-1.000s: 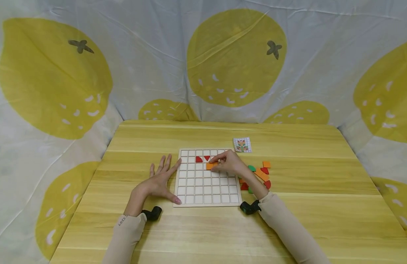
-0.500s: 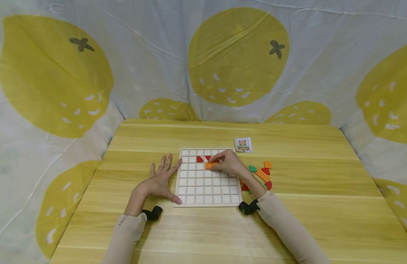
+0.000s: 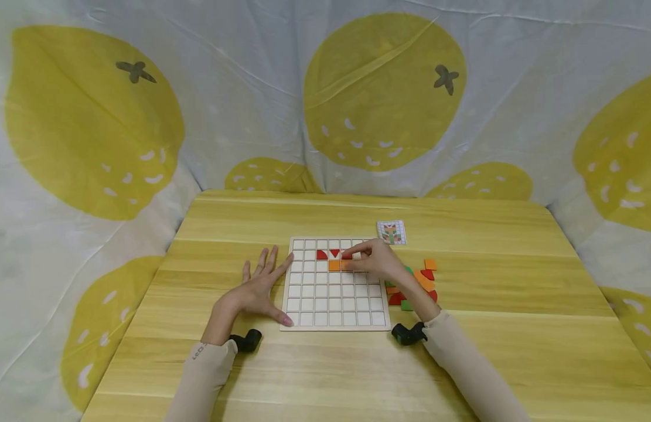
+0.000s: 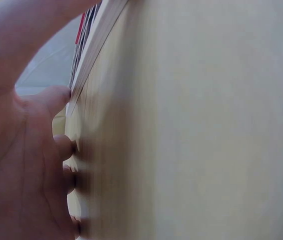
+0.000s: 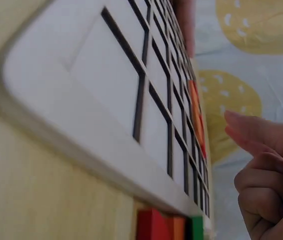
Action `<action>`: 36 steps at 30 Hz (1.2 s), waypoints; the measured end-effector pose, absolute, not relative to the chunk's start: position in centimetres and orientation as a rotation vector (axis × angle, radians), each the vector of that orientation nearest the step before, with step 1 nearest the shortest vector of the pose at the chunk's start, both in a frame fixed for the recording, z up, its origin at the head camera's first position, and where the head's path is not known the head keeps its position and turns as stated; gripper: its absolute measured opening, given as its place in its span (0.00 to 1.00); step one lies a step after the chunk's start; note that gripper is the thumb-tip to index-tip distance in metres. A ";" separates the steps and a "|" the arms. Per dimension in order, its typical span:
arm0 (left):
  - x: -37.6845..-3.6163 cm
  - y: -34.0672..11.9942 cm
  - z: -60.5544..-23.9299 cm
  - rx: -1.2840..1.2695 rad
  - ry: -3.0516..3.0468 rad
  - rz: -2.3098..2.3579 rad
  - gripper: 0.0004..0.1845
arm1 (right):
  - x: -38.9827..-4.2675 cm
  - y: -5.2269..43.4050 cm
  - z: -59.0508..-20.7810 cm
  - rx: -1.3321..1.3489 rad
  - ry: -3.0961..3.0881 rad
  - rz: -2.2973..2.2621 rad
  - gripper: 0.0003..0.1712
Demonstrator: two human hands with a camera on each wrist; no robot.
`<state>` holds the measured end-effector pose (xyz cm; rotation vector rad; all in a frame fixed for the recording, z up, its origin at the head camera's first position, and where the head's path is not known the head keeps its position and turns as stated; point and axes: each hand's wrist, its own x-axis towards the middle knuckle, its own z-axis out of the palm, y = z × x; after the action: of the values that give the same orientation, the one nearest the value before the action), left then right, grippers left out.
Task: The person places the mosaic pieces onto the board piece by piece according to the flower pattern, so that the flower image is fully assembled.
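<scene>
My left hand (image 3: 254, 293) spreads its fingers along the left side of a white gridded board (image 3: 336, 305). Its thumb rests on the near left corner and its index fingertip is at the left edge. Over the board's upper middle is my right hand (image 3: 380, 261), thumb and index extended and slightly apart, the other fingers curled in the right wrist view. Its fingertips overlap an orange square tile (image 3: 346, 265) and a partly hidden red tile (image 3: 347, 256). Beside them lie another orange square (image 3: 334, 265), a red triangle (image 3: 334, 253) and a red quarter-circle tile (image 3: 322, 255).
Loose red, orange and green tiles (image 3: 424, 281) lie right of the board, partly behind the right forearm. A small picture card (image 3: 391, 232) with a coloured pattern sits beyond the board's far right corner. A lemon-print cloth (image 3: 272, 88) hangs around the wooden table (image 3: 304, 375).
My right hand has shifted right from the two orange squares, uncovering more of them, the red triangle and part of another red tile. The left hand stays at the board's left edge.
</scene>
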<state>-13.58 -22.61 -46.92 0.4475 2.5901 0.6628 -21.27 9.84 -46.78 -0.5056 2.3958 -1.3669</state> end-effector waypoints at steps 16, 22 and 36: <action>-13.5 -22.4 -46.6 0.442 2.586 0.686 0.79 | -20.4 23.7 -46.3 -0.242 2.519 -1.363 0.22; -13.6 -22.4 -46.8 0.442 2.583 0.687 0.80 | -19.6 26.9 -46.9 -0.166 2.530 -1.348 0.22; -13.5 -22.4 -46.7 0.451 2.587 0.678 0.80 | -19.9 28.4 -48.0 -0.104 2.512 -1.291 0.25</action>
<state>-13.50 -22.43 -46.67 0.4511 2.5873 0.6783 -19.94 28.39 -47.97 -0.1044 2.5115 -1.2914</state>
